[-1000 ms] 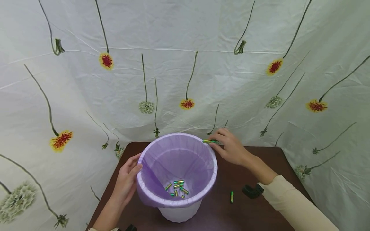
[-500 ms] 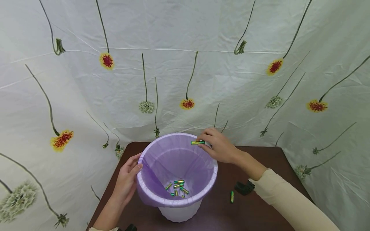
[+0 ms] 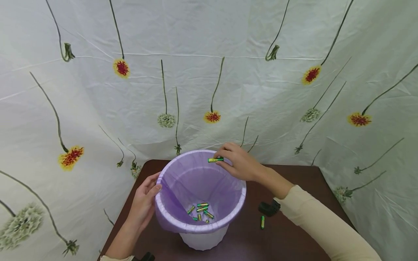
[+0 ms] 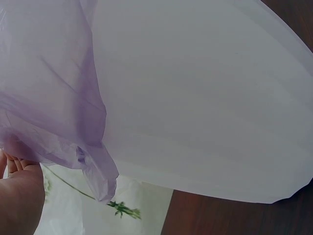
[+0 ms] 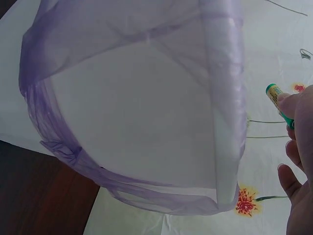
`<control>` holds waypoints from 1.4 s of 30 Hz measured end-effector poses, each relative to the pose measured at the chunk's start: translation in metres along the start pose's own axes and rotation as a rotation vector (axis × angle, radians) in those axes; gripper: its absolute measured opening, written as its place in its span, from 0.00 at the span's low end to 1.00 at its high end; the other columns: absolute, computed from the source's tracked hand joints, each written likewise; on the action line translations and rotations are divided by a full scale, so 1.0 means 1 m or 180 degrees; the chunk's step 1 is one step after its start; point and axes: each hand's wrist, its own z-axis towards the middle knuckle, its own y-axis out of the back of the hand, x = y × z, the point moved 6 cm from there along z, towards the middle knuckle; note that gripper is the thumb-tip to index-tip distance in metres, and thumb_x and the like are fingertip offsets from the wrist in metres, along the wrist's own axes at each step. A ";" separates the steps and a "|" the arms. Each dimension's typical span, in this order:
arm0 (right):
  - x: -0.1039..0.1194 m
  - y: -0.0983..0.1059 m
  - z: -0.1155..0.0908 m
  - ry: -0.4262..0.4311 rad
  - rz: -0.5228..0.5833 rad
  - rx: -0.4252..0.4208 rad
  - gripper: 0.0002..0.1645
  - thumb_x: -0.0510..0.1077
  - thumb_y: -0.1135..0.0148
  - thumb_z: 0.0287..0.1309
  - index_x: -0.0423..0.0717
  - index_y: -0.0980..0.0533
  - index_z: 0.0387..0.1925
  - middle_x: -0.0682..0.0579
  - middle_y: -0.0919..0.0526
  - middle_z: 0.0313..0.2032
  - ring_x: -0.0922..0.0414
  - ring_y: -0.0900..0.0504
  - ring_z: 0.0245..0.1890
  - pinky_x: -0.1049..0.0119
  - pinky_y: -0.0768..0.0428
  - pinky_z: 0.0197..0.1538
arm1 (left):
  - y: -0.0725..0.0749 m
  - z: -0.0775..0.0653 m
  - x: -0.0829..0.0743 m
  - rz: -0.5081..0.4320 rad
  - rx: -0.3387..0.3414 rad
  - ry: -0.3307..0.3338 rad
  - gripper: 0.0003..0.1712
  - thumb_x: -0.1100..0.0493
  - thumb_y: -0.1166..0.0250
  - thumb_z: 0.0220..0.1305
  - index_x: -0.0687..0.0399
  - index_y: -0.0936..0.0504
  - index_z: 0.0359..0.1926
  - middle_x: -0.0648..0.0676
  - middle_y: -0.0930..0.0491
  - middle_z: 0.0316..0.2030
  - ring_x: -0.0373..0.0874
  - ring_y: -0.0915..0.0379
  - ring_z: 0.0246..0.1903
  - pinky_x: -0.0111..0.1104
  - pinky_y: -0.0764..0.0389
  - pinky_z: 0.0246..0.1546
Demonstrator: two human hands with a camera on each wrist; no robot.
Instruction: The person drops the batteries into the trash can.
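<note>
A white bin (image 3: 204,241) lined with a thin purple bag (image 3: 199,181) stands on the table. My left hand (image 3: 143,199) grips its left rim, thumb over the edge and fingers outside; in the left wrist view the bag's loose fold (image 4: 58,98) partly covers the fingers. Above the bin's far right rim, my right hand (image 3: 240,163) pinches a green and yellow battery (image 3: 215,160) between thumb and fingers. The right wrist view shows that battery (image 5: 275,95) under the thumb. Several similar batteries (image 3: 202,209) lie at the bottom of the bag.
One more battery (image 3: 262,222) lies on the dark brown table (image 3: 294,224), right of the bin and near the black wrist device (image 3: 269,208). A white cloth (image 3: 261,90) printed with flowers hangs behind and on both sides.
My right hand has carried the battery leftward from the bin's right rim to over its opening. The left hand keeps its grip on the rim.
</note>
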 end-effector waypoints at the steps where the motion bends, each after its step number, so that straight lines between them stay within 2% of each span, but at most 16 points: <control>1: 0.000 -0.001 0.001 -0.0006 0.0011 0.0013 0.09 0.40 0.31 0.68 0.44 0.16 0.48 0.54 0.21 0.41 0.55 0.25 0.43 0.60 0.26 0.46 | 0.000 0.000 0.000 0.0000 -0.0002 0.0002 0.25 0.66 0.43 0.77 0.68 0.35 0.70 0.54 0.21 0.55 0.42 0.21 0.48 0.33 0.17 0.47; 9: -0.002 -0.007 0.014 -0.0098 0.0139 0.0066 0.08 0.41 0.34 0.70 0.45 0.16 0.48 0.55 0.21 0.40 0.53 0.23 0.41 0.60 0.26 0.45 | 0.000 0.000 0.001 -0.0001 -0.0030 0.0028 0.24 0.66 0.43 0.77 0.68 0.34 0.69 0.52 0.20 0.54 0.42 0.21 0.48 0.33 0.17 0.47; 18: 0.012 -0.014 0.037 0.0095 0.0139 0.0181 0.10 0.42 0.35 0.71 0.44 0.16 0.50 0.53 0.21 0.40 0.56 0.26 0.41 0.61 0.27 0.47 | 0.002 -0.004 -0.001 0.0012 -0.0059 0.0048 0.25 0.65 0.43 0.77 0.67 0.35 0.70 0.51 0.20 0.54 0.42 0.21 0.49 0.34 0.16 0.47; 23: 0.010 -0.010 0.044 0.0081 0.0205 0.0060 0.12 0.41 0.36 0.72 0.42 0.18 0.53 0.49 0.21 0.43 0.53 0.24 0.44 0.61 0.26 0.48 | 0.002 -0.005 -0.001 -0.0018 -0.0067 0.0046 0.25 0.65 0.42 0.77 0.67 0.34 0.70 0.52 0.20 0.54 0.42 0.21 0.49 0.34 0.16 0.47; 29: 0.005 0.001 0.040 0.0051 0.0280 -0.0143 0.12 0.39 0.34 0.70 0.41 0.18 0.52 0.50 0.21 0.44 0.53 0.24 0.46 0.59 0.25 0.49 | -0.001 -0.003 0.000 -0.0053 -0.0041 0.0028 0.24 0.65 0.43 0.77 0.68 0.34 0.69 0.52 0.21 0.55 0.42 0.22 0.49 0.33 0.17 0.48; 42: -0.001 0.005 0.023 -0.0052 0.0193 -0.0050 0.09 0.41 0.36 0.71 0.43 0.16 0.48 0.52 0.19 0.43 0.53 0.24 0.46 0.59 0.25 0.50 | -0.004 0.000 0.000 -0.0152 -0.0013 -0.0089 0.21 0.67 0.43 0.77 0.65 0.30 0.67 0.53 0.19 0.53 0.42 0.21 0.49 0.33 0.17 0.46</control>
